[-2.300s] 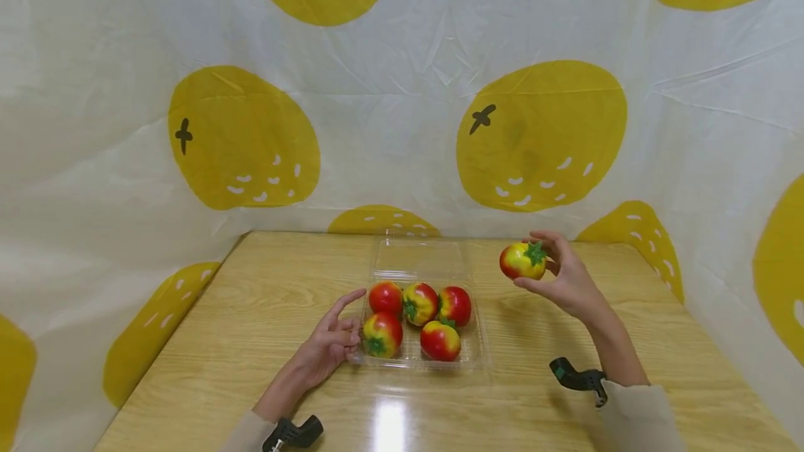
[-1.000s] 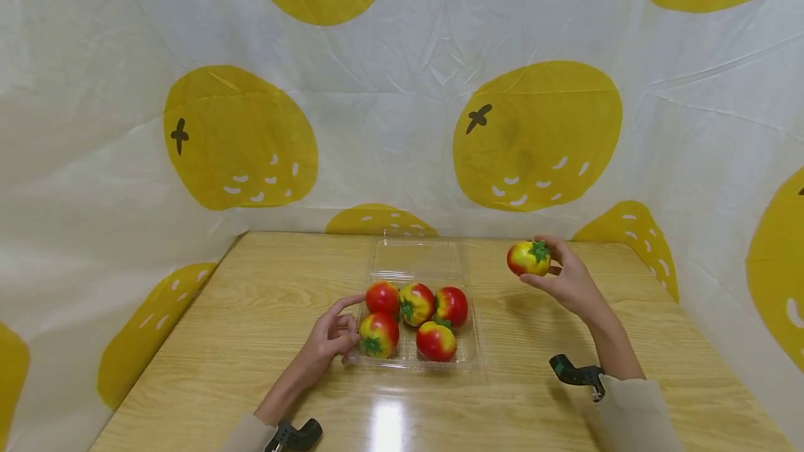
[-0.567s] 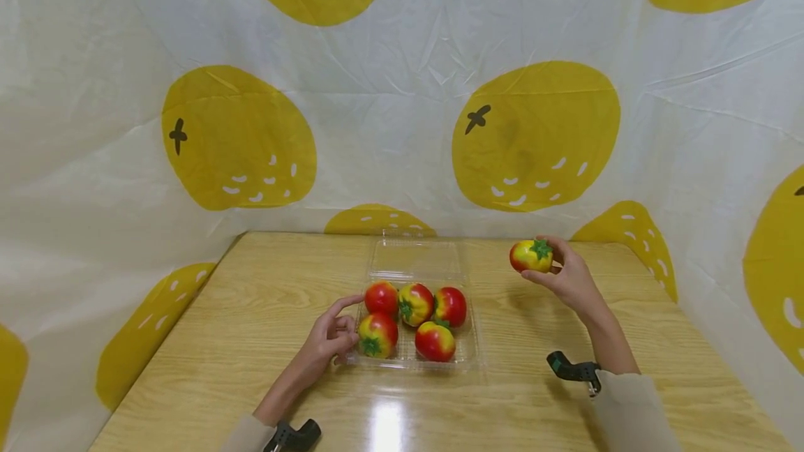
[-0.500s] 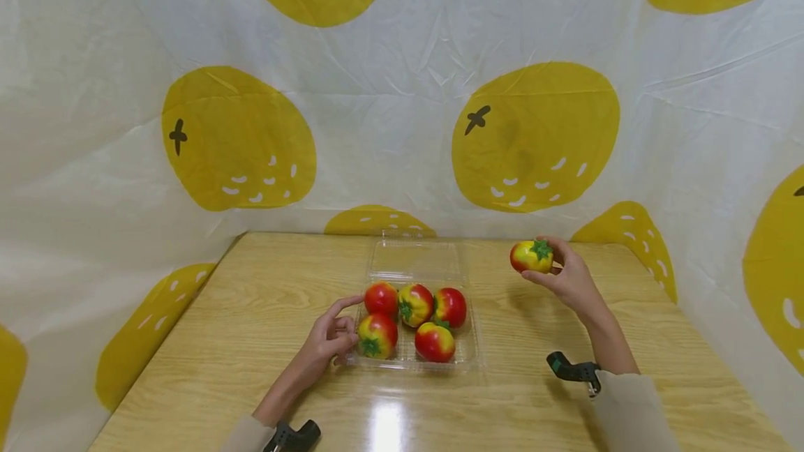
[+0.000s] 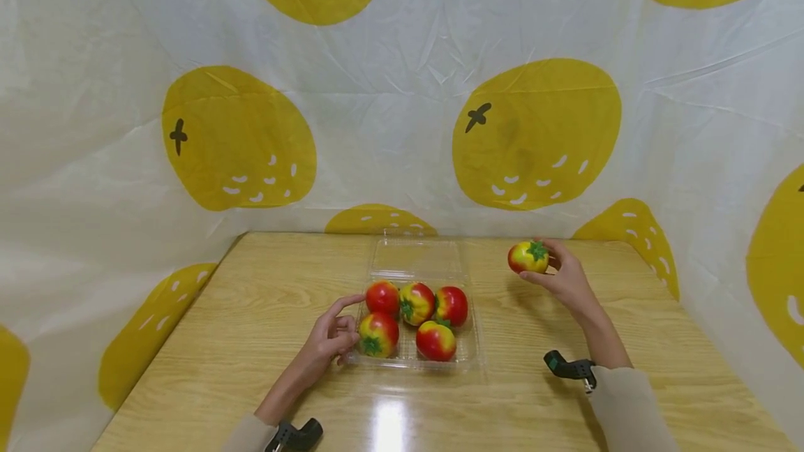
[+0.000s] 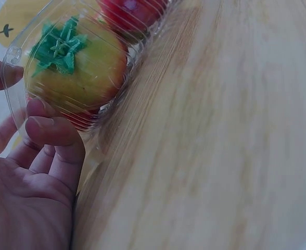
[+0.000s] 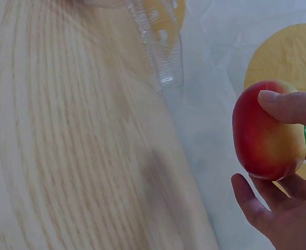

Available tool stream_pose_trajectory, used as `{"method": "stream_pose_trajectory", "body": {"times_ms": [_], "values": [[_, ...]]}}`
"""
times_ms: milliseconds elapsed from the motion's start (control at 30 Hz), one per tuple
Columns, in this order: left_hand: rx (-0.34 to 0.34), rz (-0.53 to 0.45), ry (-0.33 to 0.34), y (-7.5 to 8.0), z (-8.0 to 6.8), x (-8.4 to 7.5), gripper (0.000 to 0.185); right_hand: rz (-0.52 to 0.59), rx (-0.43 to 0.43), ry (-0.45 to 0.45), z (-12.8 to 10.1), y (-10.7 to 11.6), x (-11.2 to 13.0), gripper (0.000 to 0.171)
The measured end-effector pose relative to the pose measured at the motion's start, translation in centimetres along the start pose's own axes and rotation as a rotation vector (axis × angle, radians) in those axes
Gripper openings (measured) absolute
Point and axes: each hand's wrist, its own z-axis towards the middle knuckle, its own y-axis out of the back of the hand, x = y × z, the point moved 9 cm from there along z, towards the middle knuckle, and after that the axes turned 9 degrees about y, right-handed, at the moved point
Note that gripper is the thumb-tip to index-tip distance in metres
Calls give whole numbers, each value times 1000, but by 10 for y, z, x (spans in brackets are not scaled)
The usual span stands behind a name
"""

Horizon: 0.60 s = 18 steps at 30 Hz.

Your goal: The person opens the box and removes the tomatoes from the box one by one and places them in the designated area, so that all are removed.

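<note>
While the left hand (image 5: 325, 342) is pinching the left edge of the clear box (image 5: 414, 364), five red-and-yellow fruits (image 5: 417, 303) are sitting inside: three behind, two in front. Well apart to the right, a sixth fruit (image 5: 524, 259) is hanging above the table (image 5: 521, 410), the right hand (image 5: 567, 281) gripping it between thumb and fingers. Judged step: steadying box, holding fruit aloft. The next move is probably calling for a leftward carry and gentle lowering beside the front two.
</note>
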Motion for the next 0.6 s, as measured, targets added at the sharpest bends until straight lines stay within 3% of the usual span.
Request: {"method": "stream_pose_trajectory", "body": {"times_ms": [600], "values": [[10,-9,-6,-1,0,-3,65,50,43,-60,-3,-15,-29,81]]}}
